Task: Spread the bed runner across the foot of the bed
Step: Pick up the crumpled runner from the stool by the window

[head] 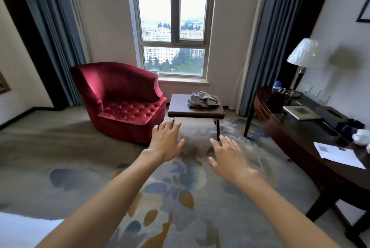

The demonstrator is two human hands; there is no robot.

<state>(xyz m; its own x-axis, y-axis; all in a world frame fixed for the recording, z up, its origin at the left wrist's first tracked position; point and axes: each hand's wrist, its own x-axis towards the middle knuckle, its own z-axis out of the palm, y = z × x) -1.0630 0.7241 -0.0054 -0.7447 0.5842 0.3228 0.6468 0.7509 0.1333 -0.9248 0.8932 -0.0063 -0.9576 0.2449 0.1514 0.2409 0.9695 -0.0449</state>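
A crumpled grey cloth, likely the bed runner (202,99), lies bunched on a small dark side table (180,107) below the window. My left hand (166,141) and my right hand (228,157) are both stretched out in front of me over the carpet, palms down, fingers spread, holding nothing. They are short of the table and apart from the cloth. A white corner of the bed (22,229) shows at the bottom left.
A red velvet armchair (124,99) stands left of the side table. A dark curved desk (312,137) with a lamp (303,53), papers and a tissue box runs along the right wall. Patterned carpet (180,197) lies between me and the table. Blue curtains flank the window.
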